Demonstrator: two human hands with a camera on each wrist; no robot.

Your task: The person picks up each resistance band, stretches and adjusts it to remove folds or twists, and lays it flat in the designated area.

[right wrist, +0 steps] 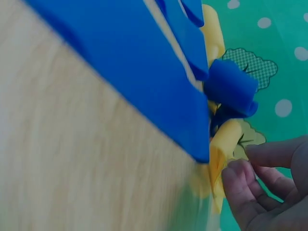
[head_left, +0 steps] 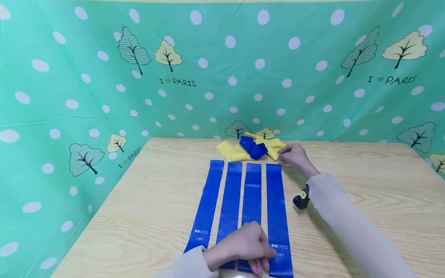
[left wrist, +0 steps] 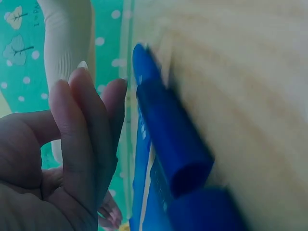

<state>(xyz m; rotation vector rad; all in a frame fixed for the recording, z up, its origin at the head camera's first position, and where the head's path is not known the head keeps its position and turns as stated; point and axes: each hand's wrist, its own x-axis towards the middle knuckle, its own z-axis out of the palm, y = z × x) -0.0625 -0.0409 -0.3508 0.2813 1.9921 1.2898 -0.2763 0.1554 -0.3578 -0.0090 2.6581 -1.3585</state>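
Several flat blue resistance bands lie side by side on the table, running lengthwise away from me. The rightmost band [head_left: 276,200] and the leftmost band [head_left: 208,204] each show "Light" in white print. My left hand [head_left: 245,245] is over the near ends of the bands, its fingertips beside the rightmost one. In the left wrist view, its fingers [left wrist: 79,115] are loosely bent with nothing between them. Beyond the far ends, my right hand [head_left: 294,156] has its fingertips right at the edge of a crumpled yellow band [head_left: 234,151]. Its thumb and fingers [right wrist: 240,180] stand slightly apart in the right wrist view.
A bunched blue band [head_left: 255,148] lies on the yellow ones at the back of the table. Behind the wooden table [head_left: 128,208] hangs a green dotted cloth [head_left: 215,77]. A black wrist camera [head_left: 301,199] sits by the right sleeve.
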